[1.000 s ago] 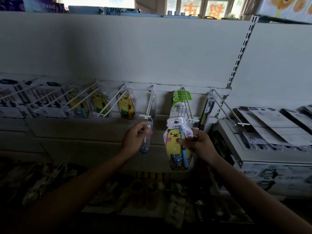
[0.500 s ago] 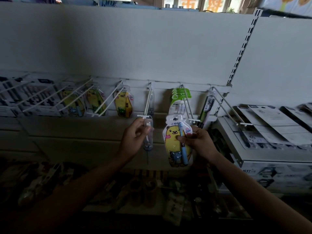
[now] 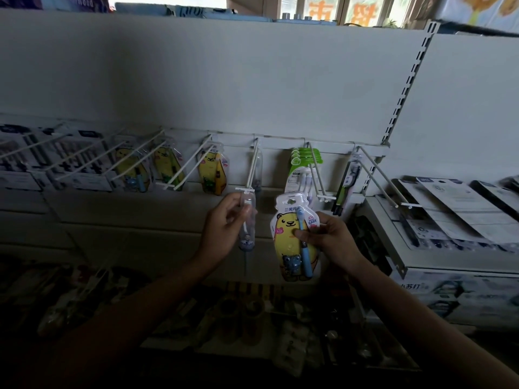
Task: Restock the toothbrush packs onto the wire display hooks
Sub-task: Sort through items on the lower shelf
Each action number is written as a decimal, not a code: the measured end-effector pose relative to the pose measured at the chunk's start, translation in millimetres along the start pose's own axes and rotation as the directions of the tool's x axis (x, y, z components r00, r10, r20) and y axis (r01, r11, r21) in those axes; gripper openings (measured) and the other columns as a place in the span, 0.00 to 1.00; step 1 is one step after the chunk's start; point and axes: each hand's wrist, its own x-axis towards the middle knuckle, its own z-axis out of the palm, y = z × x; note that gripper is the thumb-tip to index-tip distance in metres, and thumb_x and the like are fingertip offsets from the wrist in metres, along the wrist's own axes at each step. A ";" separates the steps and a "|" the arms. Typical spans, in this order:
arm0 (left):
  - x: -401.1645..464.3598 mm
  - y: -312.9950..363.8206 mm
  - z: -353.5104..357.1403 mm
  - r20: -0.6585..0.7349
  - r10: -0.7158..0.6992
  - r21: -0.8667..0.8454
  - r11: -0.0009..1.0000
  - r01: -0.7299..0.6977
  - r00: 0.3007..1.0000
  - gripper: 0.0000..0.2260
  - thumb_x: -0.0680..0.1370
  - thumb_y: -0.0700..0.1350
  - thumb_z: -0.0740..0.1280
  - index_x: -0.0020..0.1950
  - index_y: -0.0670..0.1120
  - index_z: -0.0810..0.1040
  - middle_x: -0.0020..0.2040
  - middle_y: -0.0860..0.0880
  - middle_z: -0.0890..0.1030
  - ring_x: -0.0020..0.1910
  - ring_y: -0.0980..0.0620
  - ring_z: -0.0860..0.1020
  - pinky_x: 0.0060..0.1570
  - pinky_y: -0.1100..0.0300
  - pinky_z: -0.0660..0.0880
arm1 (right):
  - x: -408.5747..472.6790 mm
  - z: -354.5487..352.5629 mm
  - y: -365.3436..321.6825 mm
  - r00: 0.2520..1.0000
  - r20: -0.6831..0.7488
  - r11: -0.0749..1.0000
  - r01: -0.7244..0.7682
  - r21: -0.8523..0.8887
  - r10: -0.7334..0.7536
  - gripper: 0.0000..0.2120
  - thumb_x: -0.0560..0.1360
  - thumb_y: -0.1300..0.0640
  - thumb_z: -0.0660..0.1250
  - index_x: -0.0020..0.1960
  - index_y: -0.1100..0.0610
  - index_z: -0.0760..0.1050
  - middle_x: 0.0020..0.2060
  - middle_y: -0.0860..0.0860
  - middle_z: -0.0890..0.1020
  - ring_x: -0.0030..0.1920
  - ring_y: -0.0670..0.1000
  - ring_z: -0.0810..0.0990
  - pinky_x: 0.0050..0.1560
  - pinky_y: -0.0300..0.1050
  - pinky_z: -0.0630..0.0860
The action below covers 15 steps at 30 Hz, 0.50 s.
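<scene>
My left hand [image 3: 224, 226] pinches a clear toothbrush pack [image 3: 247, 220], seen edge-on, with its top at the tip of a white wire hook [image 3: 251, 171]. Whether the pack's hole is over the tip I cannot tell. My right hand [image 3: 328, 240] grips a yellow bear toothbrush pack [image 3: 292, 234] with a blue brush, upright, just right of that hook. Another clear pack hangs at the back of the same hook.
More wire hooks run along the white back panel: yellow bear packs [image 3: 212, 171] to the left, green-topped packs [image 3: 304, 164] and a dark brush pack [image 3: 348, 178] to the right. Boxed goods [image 3: 460, 209] lie on the right shelf. Dim goods fill the shelf below.
My left hand has lifted the clear pack from below the hook up to the hook's tip. The right hand with the bear pack has stayed nearly in place.
</scene>
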 end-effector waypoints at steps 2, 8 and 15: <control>6.3 -4.2 1.3 0.017 -0.020 0.023 1.000 0.020 1.000 0.07 0.81 0.40 0.64 0.59 0.43 0.77 0.49 0.48 0.84 0.49 0.51 0.83 0.52 0.48 0.80 | -0.1 -0.2 -0.9 1.000 0.004 1.000 0.002 0.005 -0.002 0.12 0.72 0.68 0.74 0.56 0.65 0.80 0.47 0.56 0.87 0.47 0.54 0.87 0.42 0.41 0.82; 49.9 -16.8 8.1 -0.008 -0.090 0.063 0.994 0.090 0.996 0.09 0.81 0.40 0.65 0.61 0.43 0.78 0.51 0.50 0.83 0.50 0.58 0.81 0.45 0.72 0.75 | -2.2 -4.9 -1.2 1.000 0.008 1.000 -0.010 0.014 0.010 0.12 0.73 0.68 0.73 0.57 0.64 0.80 0.47 0.56 0.87 0.48 0.56 0.87 0.44 0.44 0.83; 116.3 -30.4 20.0 0.034 -0.131 0.135 0.983 0.125 0.991 0.05 0.80 0.31 0.61 0.51 0.39 0.74 0.39 0.50 0.75 0.34 0.67 0.77 0.36 0.74 0.72 | 2.0 -15.0 3.9 0.999 -0.029 0.999 -0.037 -0.023 0.036 0.14 0.72 0.62 0.76 0.57 0.61 0.80 0.49 0.57 0.87 0.51 0.57 0.86 0.55 0.58 0.82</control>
